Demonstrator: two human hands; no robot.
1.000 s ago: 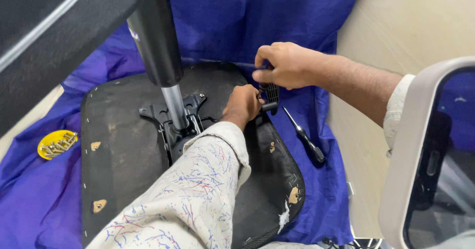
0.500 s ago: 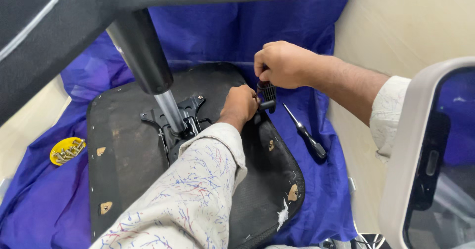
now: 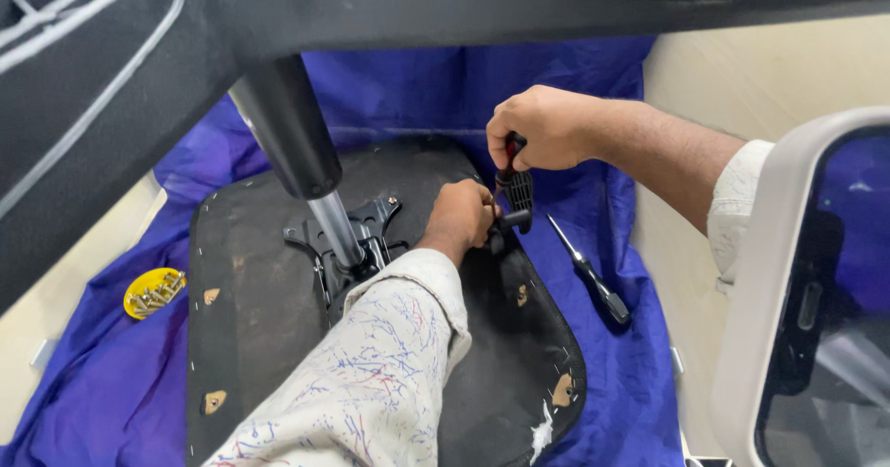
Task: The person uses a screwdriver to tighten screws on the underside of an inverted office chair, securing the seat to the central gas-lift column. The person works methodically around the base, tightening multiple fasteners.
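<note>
Screws fill a yellow dish (image 3: 154, 292) on the blue cloth (image 3: 102, 374) at far left. Next comes the upturned black seat base (image 3: 260, 337) with its metal column (image 3: 311, 175). The left hand (image 3: 461, 215) closes on a small black part (image 3: 513, 218) at the seat's edge; the right hand (image 3: 542, 128) grips a ratchet handle (image 3: 515, 175) above it. A screwdriver (image 3: 589, 270) lies just right.

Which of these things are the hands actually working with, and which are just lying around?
In use:
left hand
right hand
black-and-red tool
upturned chair seat
metal bracket

Lying about:
screwdriver
yellow dish of screws
blue cloth
</note>
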